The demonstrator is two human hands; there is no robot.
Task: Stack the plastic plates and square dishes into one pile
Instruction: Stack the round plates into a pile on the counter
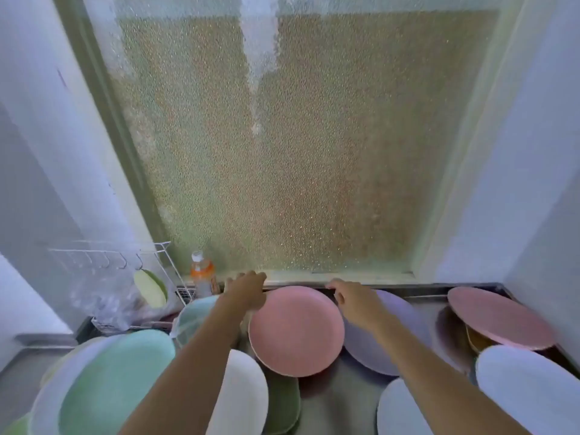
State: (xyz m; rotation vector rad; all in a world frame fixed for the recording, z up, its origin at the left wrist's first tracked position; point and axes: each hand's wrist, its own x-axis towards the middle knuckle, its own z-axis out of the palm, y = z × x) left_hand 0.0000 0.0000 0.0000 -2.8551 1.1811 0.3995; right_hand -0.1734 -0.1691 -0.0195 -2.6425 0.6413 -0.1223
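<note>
Now, left hand [246, 291]: I see it gripping pink plate [296, 331] far-left rim.
Right hand [351, 301]: loosely curled, grip unclear, just right of plate, over purple plate [408, 324].

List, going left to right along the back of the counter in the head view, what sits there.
Wire rack → orange-labelled bottle → left hand → central pink plate → right hand → purple plate → tilted pink plate at far right.
</note>
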